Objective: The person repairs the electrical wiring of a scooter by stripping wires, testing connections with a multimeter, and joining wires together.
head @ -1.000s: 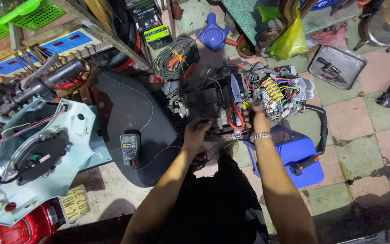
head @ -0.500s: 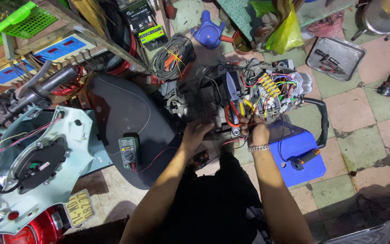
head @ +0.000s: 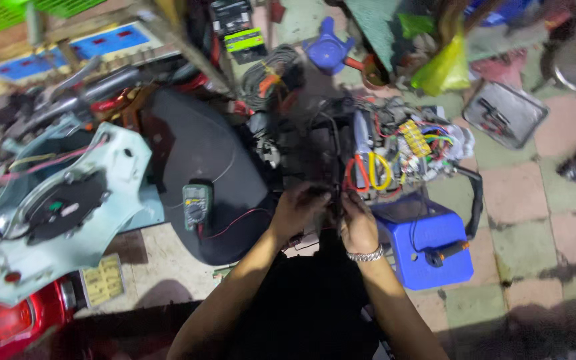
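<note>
Both my hands meet over a dark scooter body part (head: 315, 157) with exposed wiring. My left hand (head: 298, 210) and my right hand (head: 358, 223), which wears a metal wristband, pinch dark cables between them; the picture is blurred, so the exact grip is unclear. Just beyond my right hand lie scissors with orange and yellow handles (head: 368, 173) and a bundle of coloured wires with a yellow connector block (head: 418, 140). A green multimeter (head: 197, 205) rests on the black scooter seat (head: 195, 153) to the left, its red lead running toward my hands.
A blue plastic stool (head: 428, 247) stands at my right with a black-and-orange tool on it. A pale blue scooter panel (head: 61, 207) and a red tail lamp (head: 8, 320) lie left. A metal tray (head: 505, 113) and a yellow bag (head: 445, 67) sit on the tiled floor behind.
My right hand has dropped from the wire bundle to join the left hand on the cables. The view has shifted and moved closer.
</note>
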